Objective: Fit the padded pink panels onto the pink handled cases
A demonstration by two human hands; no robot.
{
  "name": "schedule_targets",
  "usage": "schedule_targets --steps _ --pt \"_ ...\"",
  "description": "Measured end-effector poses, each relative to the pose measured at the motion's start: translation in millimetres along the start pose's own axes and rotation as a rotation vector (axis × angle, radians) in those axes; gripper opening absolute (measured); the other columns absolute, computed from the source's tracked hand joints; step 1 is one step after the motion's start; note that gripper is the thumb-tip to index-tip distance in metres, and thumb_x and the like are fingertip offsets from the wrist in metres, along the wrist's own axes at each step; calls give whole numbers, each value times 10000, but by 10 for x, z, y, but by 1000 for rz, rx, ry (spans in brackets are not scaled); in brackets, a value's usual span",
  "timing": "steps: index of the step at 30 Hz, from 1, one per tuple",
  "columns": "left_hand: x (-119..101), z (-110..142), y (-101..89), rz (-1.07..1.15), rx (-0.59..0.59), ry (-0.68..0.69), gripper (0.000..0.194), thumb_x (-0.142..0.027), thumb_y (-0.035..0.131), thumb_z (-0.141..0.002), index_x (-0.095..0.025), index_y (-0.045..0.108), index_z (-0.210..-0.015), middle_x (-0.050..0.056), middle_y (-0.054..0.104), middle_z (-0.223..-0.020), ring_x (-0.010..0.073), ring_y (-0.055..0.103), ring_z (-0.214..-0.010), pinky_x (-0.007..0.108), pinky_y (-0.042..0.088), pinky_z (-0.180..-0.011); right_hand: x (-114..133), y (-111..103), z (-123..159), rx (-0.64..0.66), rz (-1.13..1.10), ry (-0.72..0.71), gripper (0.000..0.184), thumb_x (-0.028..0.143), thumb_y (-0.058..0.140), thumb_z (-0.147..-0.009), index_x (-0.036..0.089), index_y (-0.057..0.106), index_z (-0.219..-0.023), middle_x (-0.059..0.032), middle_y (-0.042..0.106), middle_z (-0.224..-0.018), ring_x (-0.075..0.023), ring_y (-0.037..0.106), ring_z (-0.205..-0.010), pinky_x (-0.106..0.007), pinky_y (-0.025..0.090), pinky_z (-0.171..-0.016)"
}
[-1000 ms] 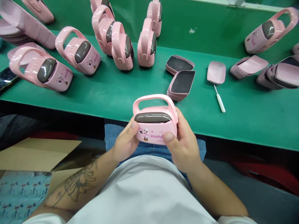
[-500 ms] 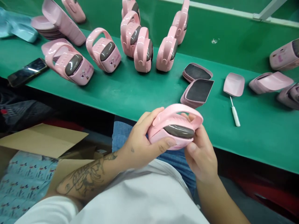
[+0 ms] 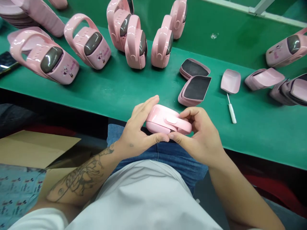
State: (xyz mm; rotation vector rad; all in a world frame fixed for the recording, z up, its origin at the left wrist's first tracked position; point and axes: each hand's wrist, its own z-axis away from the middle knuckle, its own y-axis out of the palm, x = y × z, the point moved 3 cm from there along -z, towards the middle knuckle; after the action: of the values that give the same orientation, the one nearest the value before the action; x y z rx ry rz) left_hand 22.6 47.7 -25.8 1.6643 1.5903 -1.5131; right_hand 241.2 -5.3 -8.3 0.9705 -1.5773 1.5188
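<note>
Between my two hands, just in front of the bench edge, is a pink plastic case with a carrying handle (image 3: 159, 118), turned onto its side. My left hand (image 3: 137, 129) grips its left end, thumb along the near side and fingers behind. My right hand (image 3: 200, 134) closes around the handle end, its thumb tip meeting the left thumb near a dark gap. Beyond my hands lie two stacks of pink curved shells with dark inner faces, a near stack (image 3: 195, 91) and a far stack (image 3: 194, 67).
Several pink handled cases (image 3: 98, 48) with dark windows stand along the green bench (image 3: 115, 99). Rightward lie a small pink tray (image 3: 230, 81), a white-handled screwdriver (image 3: 231, 111) and more pink shells (image 3: 265, 78). A phone (image 3: 8, 63) is at left; an open cardboard box (image 3: 35, 148) sits below.
The case has been turned so its dark window no longer faces me and its side and handle hinge show. My right hand has shifted onto the handle end. The view has moved slightly.
</note>
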Motion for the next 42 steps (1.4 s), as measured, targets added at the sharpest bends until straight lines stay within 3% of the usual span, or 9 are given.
schedule_targets --steps 5,10,17,21,35,42 --pt "92 111 167 -84 -15 98 1150 -540 1001 -710 -243 454 -1678 208 437 -1753 476 428 -1609 654 331 -1330 -15 -49 44 -11 -57 110 546 387 928 -842 320 617 -1285 -16 706 -1109 -229 710 -947 -392 599 -791" --pt "6 159 243 -102 -49 28 1023 -343 927 -808 -212 427 -1692 195 494 -1720 419 549 -1539 547 440 -1305 21 -26 72 41 -52 90 567 409 930 -839 315 633 -1313 -29 730 -1083 -232 716 -888 -404 609 -758" --pt "-15 162 231 -96 -68 79 1007 -310 923 -781 -201 469 -1673 185 549 -1681 418 602 -1488 541 498 -1268 -75 5 78 -38 -55 91 592 494 994 -740 308 661 -1192 -15 750 -1015 -226 702 -783 -401 584 -696" --pt "-20 159 229 -63 -65 -12 986 -366 961 -774 -215 518 -1642 172 576 -1660 427 599 -1487 565 474 -1287 -51 -22 33 -39 -76 110 565 531 993 -726 302 671 -1130 -3 743 -954 -207 680 -716 -387 571 -647" --pt "-60 172 290 -86 -104 -38 950 -354 943 -805 -254 519 -1649 135 590 -1651 424 579 -1504 574 452 -1308 82 -15 50 -50 -49 151 405 266 864 -784 301 611 -1098 27 678 -882 -168 624 -663 -343 530 -561" --pt "-78 178 297 -92 -99 -12 935 -335 924 -830 -247 503 -1660 144 575 -1662 429 570 -1512 585 455 -1303 -21 -39 61 -16 -113 173 551 475 976 -765 305 642 -1168 -4 714 -960 -208 678 -754 -367 558 -615"
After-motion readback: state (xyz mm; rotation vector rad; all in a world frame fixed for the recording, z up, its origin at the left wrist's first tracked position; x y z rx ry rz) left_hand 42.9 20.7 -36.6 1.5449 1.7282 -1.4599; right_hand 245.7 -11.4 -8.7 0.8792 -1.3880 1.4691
